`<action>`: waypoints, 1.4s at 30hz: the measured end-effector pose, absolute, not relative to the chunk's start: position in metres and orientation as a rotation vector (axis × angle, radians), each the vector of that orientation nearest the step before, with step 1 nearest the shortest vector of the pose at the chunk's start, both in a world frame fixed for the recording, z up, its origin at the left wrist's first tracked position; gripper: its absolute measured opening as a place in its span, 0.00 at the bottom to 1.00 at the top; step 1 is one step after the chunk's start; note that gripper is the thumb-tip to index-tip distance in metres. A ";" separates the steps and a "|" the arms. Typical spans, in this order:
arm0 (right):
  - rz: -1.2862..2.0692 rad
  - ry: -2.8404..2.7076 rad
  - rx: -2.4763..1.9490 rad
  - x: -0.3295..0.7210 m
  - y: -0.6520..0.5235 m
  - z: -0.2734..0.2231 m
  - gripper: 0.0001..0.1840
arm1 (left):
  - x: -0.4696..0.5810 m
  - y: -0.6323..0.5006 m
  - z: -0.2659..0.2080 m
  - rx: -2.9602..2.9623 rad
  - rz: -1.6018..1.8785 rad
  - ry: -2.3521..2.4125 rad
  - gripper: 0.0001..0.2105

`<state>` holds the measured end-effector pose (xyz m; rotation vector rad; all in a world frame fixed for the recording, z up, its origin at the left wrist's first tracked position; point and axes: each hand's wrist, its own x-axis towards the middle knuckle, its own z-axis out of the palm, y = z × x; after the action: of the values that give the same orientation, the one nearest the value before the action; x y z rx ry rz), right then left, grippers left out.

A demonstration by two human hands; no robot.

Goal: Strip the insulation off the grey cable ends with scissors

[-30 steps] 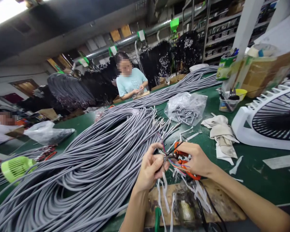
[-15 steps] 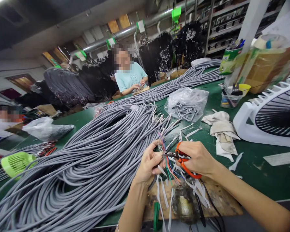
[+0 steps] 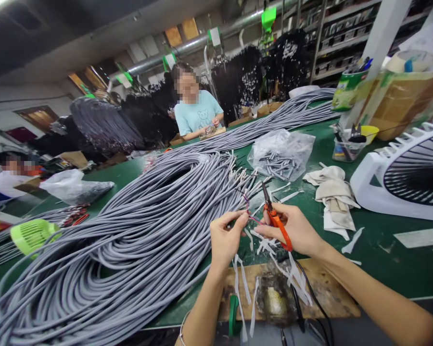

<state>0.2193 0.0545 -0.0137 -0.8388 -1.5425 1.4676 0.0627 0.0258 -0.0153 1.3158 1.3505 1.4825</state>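
Thin coloured wires [image 3: 253,218] are pinched between the thumb and fingers of my left hand [image 3: 224,236]. My right hand [image 3: 299,229] is wrapped round orange-handled scissors [image 3: 277,220], whose dark blades point up and away from the wires. The right thumb and a fingertip also meet at the wires' other end, though I cannot tell how firmly they grip. To the left, a large coil of grey cables [image 3: 137,226] lies with its stripped ends close to my left hand. White strips [image 3: 267,245] are scattered below my hands.
A stained wooden board [image 3: 324,288] carries a dark, shiny metal block [image 3: 276,298] at the near edge. Cloths [image 3: 334,192] and a white fan [image 3: 389,182] stand to the right. Beyond lies a clear bag of grey pieces [image 3: 281,154]. A person [image 3: 198,115] works across the table.
The scissors have moved off the wires and swung from pointing left to pointing upward. My right fingers have come to the wires. The coloured bundle that hung below my left hand is gone from there.
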 end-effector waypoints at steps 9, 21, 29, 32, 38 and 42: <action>1.215 -1.534 -0.872 0.218 0.053 -0.018 0.17 | 0.052 0.032 -0.016 1.216 1.743 1.468 0.10; 1.450 -1.248 -0.653 0.207 0.051 -0.016 0.22 | 0.052 0.018 -0.006 1.272 1.145 1.175 0.14; 1.178 -1.354 -0.836 0.210 0.050 -0.014 0.19 | 0.058 0.017 -0.004 1.383 1.334 1.281 0.07; 1.192 -1.422 -0.835 0.213 0.053 -0.012 0.17 | 0.056 0.016 -0.003 1.369 1.512 1.257 0.06; 0.761 -1.440 -1.076 0.237 0.077 -0.020 0.09 | 0.034 0.017 0.002 1.172 1.794 1.152 0.08; 0.502 -1.417 -1.272 0.255 0.094 -0.025 0.10 | 0.025 0.020 0.005 1.281 1.914 1.211 0.06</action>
<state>0.2548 0.0940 -0.0246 -1.2722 -1.4167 0.5023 0.0251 0.0201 0.0047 1.2809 1.2114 1.9144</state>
